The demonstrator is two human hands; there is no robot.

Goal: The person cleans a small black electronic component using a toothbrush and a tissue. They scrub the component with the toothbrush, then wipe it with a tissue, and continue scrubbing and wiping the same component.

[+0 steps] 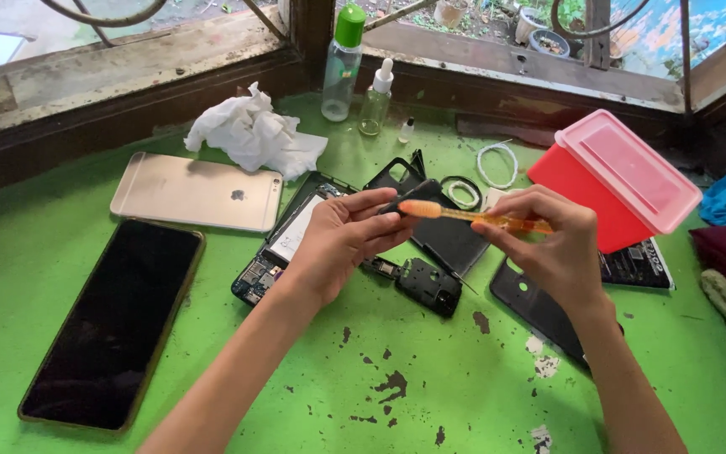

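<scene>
Two hands mid-air over the opened black phone [296,244]: left hand [342,240] pinches the translucent orange screwdriver [472,217] at its near-left end, right hand [548,244] fingers curl around the shaft. Loose grip could drop it onto the exposed board; the small black camera module [428,286] below could get knocked.

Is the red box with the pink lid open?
No, the pink lid sits closed on the red box.
</scene>
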